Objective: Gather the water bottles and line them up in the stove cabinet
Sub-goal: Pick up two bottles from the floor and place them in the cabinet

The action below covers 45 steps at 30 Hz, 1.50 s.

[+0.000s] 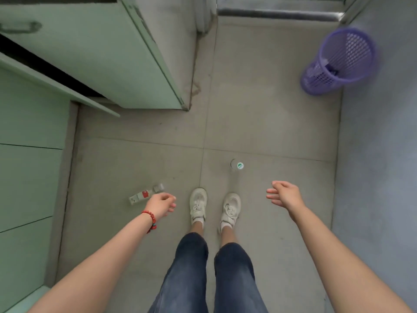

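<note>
Glowing softly and evenly over the grey tiled floor [259, 123], casting only faint shadows. Blurring the purple perforated plastic waste basket [338, 62] above and right of that floor's centre. Bending the pale green cabinet door [90, 55] at its left.

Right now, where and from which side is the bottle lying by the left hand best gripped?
Probably around its mid-body at the red label, coming down from above. The lying bottle is flat on the floor, long axis slanting, just beyond the empty left hand, so fingers should straddle its width.
</note>
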Each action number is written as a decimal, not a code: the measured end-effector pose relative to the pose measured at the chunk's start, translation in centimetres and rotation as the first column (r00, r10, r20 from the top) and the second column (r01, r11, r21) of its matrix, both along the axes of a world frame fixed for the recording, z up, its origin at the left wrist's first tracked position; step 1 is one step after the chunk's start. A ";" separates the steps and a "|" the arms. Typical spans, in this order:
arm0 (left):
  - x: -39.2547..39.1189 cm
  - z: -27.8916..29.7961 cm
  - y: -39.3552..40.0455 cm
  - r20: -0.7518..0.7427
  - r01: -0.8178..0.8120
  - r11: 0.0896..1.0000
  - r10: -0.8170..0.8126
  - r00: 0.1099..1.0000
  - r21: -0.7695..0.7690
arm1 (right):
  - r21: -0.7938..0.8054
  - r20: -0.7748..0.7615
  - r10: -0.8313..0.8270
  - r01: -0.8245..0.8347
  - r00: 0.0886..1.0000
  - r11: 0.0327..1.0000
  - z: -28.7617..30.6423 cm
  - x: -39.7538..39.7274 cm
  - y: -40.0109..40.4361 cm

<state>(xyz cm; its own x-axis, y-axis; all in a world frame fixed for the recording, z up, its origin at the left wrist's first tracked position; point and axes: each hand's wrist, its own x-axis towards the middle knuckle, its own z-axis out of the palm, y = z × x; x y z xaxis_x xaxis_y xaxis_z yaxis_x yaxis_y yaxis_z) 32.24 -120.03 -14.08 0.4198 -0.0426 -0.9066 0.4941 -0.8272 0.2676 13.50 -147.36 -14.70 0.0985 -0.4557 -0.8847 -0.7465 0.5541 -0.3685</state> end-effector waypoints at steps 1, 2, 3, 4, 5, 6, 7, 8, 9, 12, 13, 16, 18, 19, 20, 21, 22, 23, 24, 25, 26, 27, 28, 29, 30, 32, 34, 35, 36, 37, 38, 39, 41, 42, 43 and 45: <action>0.6 -1.9 -0.7 -0.008 0.021 1.000 -0.021 1.000 0.005 | 0.007 -0.003 0.004 -0.004 1.000 1.000 -2.2 0.8 -0.2; 1.1 -3.9 -1.2 -0.014 0.036 0.999 -0.036 0.999 0.011 | 0.011 -0.006 0.012 -0.011 1.000 1.000 -4.5 1.6 -0.4; 1.6 -6.0 -1.7 -0.016 0.039 0.999 -0.039 0.999 0.012 | 0.011 -0.013 0.024 -0.024 1.000 1.000 -6.9 2.3 -0.6; 2.0 -8.1 -2.0 -0.017 0.034 0.999 -0.034 0.999 0.014 | 0.008 -0.025 0.044 -0.044 0.999 0.999 -9.5 2.9 -0.8; 2.3 -10.2 -2.2 -0.015 0.032 0.999 -0.031 0.999 0.018 | 0.005 -0.041 0.068 -0.068 0.997 0.998 -12.0 3.5 -0.9; 2.6 -12.3 -2.2 -0.014 0.040 0.999 -0.039 0.999 0.024 | 0.005 -0.059 0.095 -0.095 0.994 0.996 -14.4 4.0 -1.1; 2.7 -14.3 -1.9 -0.017 0.052 0.998 -0.052 0.999 0.029 | 0.001 -0.084 0.129 -0.129 0.988 0.992 -17.0 4.4 -1.2; 2.8 -16.4 -1.6 -0.021 0.060 0.998 -0.059 0.998 0.037 | -0.011 -0.108 0.163 -0.165 0.981 0.986 -19.6 4.7 -1.4; 2.8 -18.3 -1.1 -0.027 0.060 0.997 -0.059 0.998 0.047 | -0.030 -0.132 0.205 -0.211 0.970 0.977 -21.9 5.0 -1.6; 2.2 -22.9 0.8 -0.044 0.052 0.995 -0.049 0.998 0.085 | -0.071 -0.195 0.366 -0.386 0.910 0.920 -26.6 6.4 -1.8; 1.8 -24.1 1.5 -0.054 0.054 0.994 -0.048 0.997 0.096 | -0.081 -0.211 0.436 -0.460 0.875 0.884 -27.6 7.0 -1.7; 0.1 -26.8 3.7 -0.099 0.065 0.988 -0.051 0.994 0.138 | -0.089 -0.320 0.694 -0.750 0.645 0.656 -30.4 8.3 -1.1; -1.0 -27.9 4.8 -0.116 0.062 0.984 -0.044 0.992 0.164 | -0.089 -0.390 0.764 -0.847 0.513 0.524 -31.9 8.8 -0.4; -1.5 -28.3 5.3 -0.125 0.049 0.984 -0.027 0.992 0.173 | -0.092 -0.417 0.775 -0.870 0.475 0.485 -32.4 8.9 0.0; -2.0 -28.7 5.6 -0.130 0.032 0.983 -0.008 0.991 0.180 | -0.098 -0.443 0.774 -0.882 0.453 0.461 -33.0 8.9 0.3; -2.5 -28.9 5.8 -0.131 0.011 0.983 0.013 0.991 0.185 | -0.112 -0.465 0.764 -0.886 0.447 0.451 -33.4 8.9 0.5; -2.9 -29.0 5.8 -0.129 -0.010 0.982 0.034 0.991 0.187 | -0.135 -0.479 0.748 -0.880 0.460 0.455 -33.7 8.8 0.6; -3.3 -29.1 5.8 -0.124 -0.030 0.982 0.053 0.991 0.185 | -0.165 -0.483 0.730 -0.869 0.484 0.467 -33.8 8.8 0.7; -3.6 -29.1 5.7 -0.119 -0.046 0.982 0.068 0.990 0.180 | -0.194 -0.482 0.716 -0.858 0.505 0.475 -33.9 8.6 0.8; -3.7 -29.1 5.5 -0.113 -0.065 0.983 0.086 0.990 0.173 | -0.211 -0.480 0.711 -0.855 0.513 0.474 -33.8 8.4 0.8; -3.7 -29.1 5.3 -0.102 -0.086 0.983 0.103 0.989 0.163 | -0.221 -0.482 0.712 -0.857 0.511 0.466 -33.6 8.3 0.8; -3.6 -29.0 5.0 -0.091 -0.104 0.983 0.119 0.989 0.151 | -0.226 -0.487 0.712 -0.860 0.506 0.457 -33.2 8.2 1.0; -3.5 -28.8 4.7 -0.077 -0.120 0.984 0.131 0.988 0.133 | -0.231 -0.490 0.710 -0.861 0.505 0.453 -32.8 8.0 1.2; -3.4 -28.5 4.4 -0.063 -0.139 0.984 0.147 0.987 0.115 | -0.235 -0.486 0.709 -0.858 0.511 0.457 -32.2 7.9 1.5; -3.2 -28.2 4.1 -0.050 -0.162 0.982 0.167 0.985 0.095 | -0.240 -0.478 0.711 -0.855 0.516 0.459 -31.7 7.8 1.9; -2.7 -27.6 3.7 -0.023 -0.197 0.979 0.198 0.980 0.047 | -0.244 -0.465 0.721 -0.857 0.514 0.454 -30.4 7.7 2.9; -2.2 -27.0 3.8 0.005 -0.202 0.979 0.202 0.979 0.011 | -0.260 -0.451 0.727 -0.856 0.517 0.447 -29.0 7.9 4.2; -1.9 -26.6 4.1 0.017 -0.203 0.979 0.203 0.979 -0.002 | -0.269 -0.442 0.730 -0.854 0.521 0.446 -28.2 7.9 4.9; -1.7 -26.2 4.5 0.032 -0.211 0.977 0.211 0.977 -0.014 | -0.277 -0.431 0.736 -0.853 0.522 0.443 -27.5 8.0 5.7; -1.5 -25.9 5.0 0.049 -0.221 0.975 0.222 0.974 -0.023 | -0.285 -0.420 0.744 -0.854 0.520 0.436 -26.8 8.2 6.5; -1.4 -25.6 5.6 0.064 -0.233 0.972 0.234 0.970 -0.027 | -0.291 -0.410 0.753 -0.856 0.515 0.428 -26.1 8.3 7.3; -1.3 -25.3 6.2 0.076 -0.245 0.969 0.247 0.966 -0.031 | -0.293 -0.401 0.761 -0.858 0.510 0.421 -25.5 8.4 8.1; -1.2 -24.8 7.7 0.090 -0.262 0.964 0.264 0.960 -0.037 | -0.299 -0.377 0.778 -0.861 0.502 0.410 -24.5 8.6 9.9; -1.1 -24.7 8.5 0.097 -0.265 0.964 0.268 0.959 -0.036 | -0.305 -0.364 0.786 -0.861 0.500 0.407 -24.2 8.8 10.8; -1.0 -24.7 9.5 0.103 -0.256 0.966 0.258 0.961 -0.027 | -0.311 -0.352 0.793 -0.861 0.498 0.403 -24.0 9.0 11.8; -0.7 -25.1 11.6 0.111 -0.204 0.979 0.202 0.973 0.015 | -0.321 -0.322 0.813 -0.864 0.486 0.389 -23.9 9.6 13.5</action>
<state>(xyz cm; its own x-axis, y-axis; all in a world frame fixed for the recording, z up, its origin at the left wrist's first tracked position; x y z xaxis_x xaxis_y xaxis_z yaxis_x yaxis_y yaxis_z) 31.59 -108.46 -39.18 0.5132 0.0771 -0.8548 0.6216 -0.7201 0.3082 23.07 -133.84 -38.64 0.5611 -0.4808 -0.6738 -0.7912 -0.5508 -0.2659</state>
